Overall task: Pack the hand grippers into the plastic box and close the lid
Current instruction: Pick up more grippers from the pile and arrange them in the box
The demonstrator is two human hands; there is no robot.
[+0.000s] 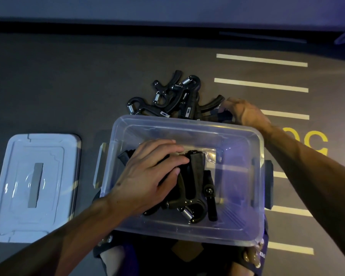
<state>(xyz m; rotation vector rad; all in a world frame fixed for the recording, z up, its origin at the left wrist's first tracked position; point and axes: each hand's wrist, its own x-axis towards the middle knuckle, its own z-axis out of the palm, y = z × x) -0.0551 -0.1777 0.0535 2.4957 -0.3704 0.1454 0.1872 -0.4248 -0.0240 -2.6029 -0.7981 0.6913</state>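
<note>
Furthest to your left, the lid (36, 186) lies flat on the dark floor (48, 86), well apart from the box, with its grey handle strip facing up. Next comes your left hand (147, 174), which reaches over the near-left rim into the clear plastic box (237, 232). Its fingers are straight and spread flat, pressing down on the black hand grippers inside (195, 188); it curls round none of them. Those packed grippers fill the left and middle of the box, one with its steel spring showing near the front wall, and the right part of the box bottom is bare. The box sits right in front of you, with a grey latch on each short side.

Beyond the far wall of the box, a pile of loose hand grippers (173, 96) lies on the floor, just beside the rim, springs and black handles tangled together. To the right of that pile, your right hand (245, 114) is down at the pile's right edge behind the far-right corner of the box. Its fingers seem to be curled on a gripper handle (213, 104) there, though the dim light and the box rim hide the grasp. White stripes (261, 84) and a yellow marking (311, 142) are painted on the floor further right.
</note>
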